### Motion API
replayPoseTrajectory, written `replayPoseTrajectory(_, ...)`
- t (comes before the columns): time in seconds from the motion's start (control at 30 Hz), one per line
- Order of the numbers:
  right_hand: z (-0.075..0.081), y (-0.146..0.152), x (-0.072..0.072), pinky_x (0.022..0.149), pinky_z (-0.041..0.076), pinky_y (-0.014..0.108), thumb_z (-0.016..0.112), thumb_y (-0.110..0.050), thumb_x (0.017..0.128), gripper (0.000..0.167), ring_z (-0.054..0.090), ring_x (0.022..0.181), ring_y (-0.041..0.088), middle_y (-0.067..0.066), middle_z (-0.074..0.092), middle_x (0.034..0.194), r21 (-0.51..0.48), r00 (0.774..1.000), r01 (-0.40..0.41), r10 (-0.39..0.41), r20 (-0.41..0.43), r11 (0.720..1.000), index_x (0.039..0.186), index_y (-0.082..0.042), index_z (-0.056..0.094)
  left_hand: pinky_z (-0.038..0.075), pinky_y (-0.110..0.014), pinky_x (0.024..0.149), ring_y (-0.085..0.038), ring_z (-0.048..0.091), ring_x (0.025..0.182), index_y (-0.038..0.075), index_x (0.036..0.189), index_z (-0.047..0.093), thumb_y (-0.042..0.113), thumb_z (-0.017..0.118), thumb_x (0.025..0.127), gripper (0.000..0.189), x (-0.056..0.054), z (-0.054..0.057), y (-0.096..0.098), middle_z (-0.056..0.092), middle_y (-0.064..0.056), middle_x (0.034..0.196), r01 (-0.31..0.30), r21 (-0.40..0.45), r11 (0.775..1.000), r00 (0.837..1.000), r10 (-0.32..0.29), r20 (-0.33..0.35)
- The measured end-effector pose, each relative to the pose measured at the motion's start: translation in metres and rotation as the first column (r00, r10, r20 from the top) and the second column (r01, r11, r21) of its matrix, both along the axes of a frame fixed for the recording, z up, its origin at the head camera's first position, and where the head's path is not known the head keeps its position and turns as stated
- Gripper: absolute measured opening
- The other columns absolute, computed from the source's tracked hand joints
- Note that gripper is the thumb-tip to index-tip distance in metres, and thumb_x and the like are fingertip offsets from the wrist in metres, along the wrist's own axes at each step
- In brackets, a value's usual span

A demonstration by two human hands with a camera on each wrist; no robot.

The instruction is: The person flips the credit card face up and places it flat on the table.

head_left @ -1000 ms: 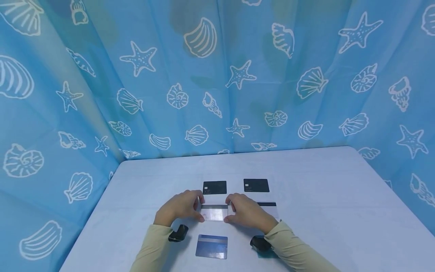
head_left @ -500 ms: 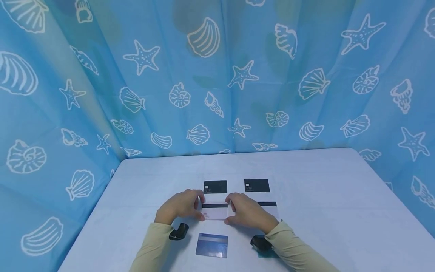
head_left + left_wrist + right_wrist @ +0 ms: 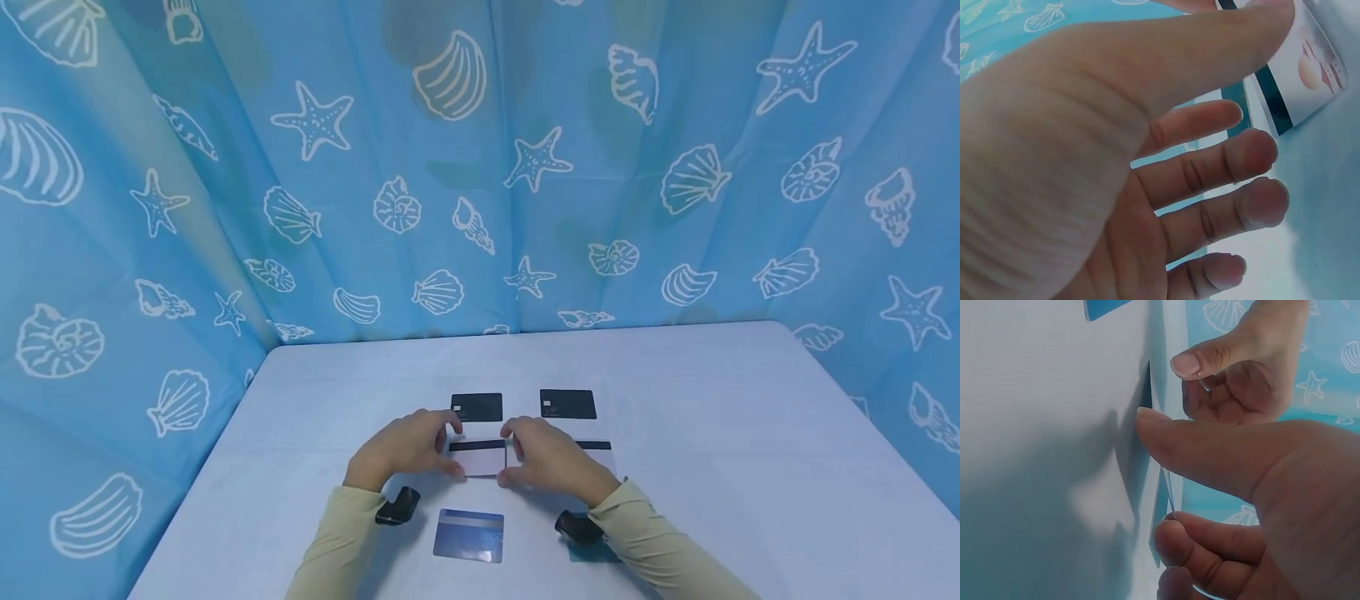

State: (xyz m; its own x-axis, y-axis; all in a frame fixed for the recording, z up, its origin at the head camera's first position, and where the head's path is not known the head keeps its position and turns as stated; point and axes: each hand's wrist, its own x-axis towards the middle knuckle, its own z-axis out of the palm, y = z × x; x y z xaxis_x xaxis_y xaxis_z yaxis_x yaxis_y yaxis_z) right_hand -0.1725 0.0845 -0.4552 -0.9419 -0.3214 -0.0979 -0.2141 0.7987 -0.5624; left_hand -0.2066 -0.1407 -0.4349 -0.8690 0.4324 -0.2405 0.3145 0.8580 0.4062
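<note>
A white bank card (image 3: 477, 461) with a dark magnetic stripe lies between my hands in the head view. My right hand (image 3: 553, 458) pinches its right end between thumb and fingers. The right wrist view shows the card (image 3: 1169, 492) nearly edge-on, tilted, with a shadow beneath. At the card's left end is my left hand (image 3: 408, 448), thumb and index finger spread around the corners. In the right wrist view, the left thumb (image 3: 1186, 364) appears apart from the card. The left wrist view shows its other fingers (image 3: 1210, 212) loosely extended, holding nothing.
Two black cards marked VIP, left (image 3: 480, 407) and right (image 3: 567, 404), lie behind the hands. A second striped white card (image 3: 597, 454) is partly under my right hand. Nearer are a blue card (image 3: 468, 536) and a teal card (image 3: 592, 552), partly covered. A shell-patterned curtain (image 3: 480, 167) surrounds the white table (image 3: 720, 433).
The left index finger has risen off the card's top edge towards the left black card. The white card has shifted slightly, its glare gone. The right hand keeps its pinch.
</note>
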Motion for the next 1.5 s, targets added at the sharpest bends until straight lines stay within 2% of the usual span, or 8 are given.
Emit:
replayPoseTrajectory(0.37,0.008,0.001,0.001,0.06,0.042,0.026,0.092,-0.028,0.077,0.06,0.051,0.07,0.014,0.002,0.057,0.082,0.0,1.0,-0.004,0.004,-0.025,1.0,0.128,-0.009,0.067,0.045,-0.029,0.064,-0.015,0.055,0.07,0.014,0.13,0.065,0.035,0.091,0.079,0.061,0.005,0.01,0.006,0.06,0.003,0.08,0.064,0.039,0.997,0.997,-0.062,-0.052)
replayPoseTrajectory(0.9,0.02,0.002,0.003,0.059,0.041,0.026,0.091,-0.031,0.078,0.062,0.05,0.07,0.014,0.0,0.056,0.084,-0.01,0.999,-0.017,0.017,-0.043,1.0,0.13,-0.01,0.066,0.044,-0.025,0.06,-0.011,0.053,0.066,0.015,0.132,0.065,0.04,0.091,0.078,0.065,0.008,0.007,0.015,0.058,0.006,0.075,0.133,0.039,0.99,0.986,-0.128,-0.11)
replayPoseTrajectory(1.5,0.022,0.003,0.005,0.057,0.04,0.025,0.09,-0.036,0.079,0.063,0.05,0.072,0.014,0.005,0.06,0.088,-0.024,0.996,-0.049,0.047,-0.078,0.999,0.13,-0.008,0.066,0.044,-0.022,0.06,-0.007,0.052,0.066,0.017,0.136,0.063,0.045,0.09,0.077,0.071,0.008,0.006,0.022,0.059,0.008,0.076,0.175,0.036,0.984,0.977,-0.169,-0.129)
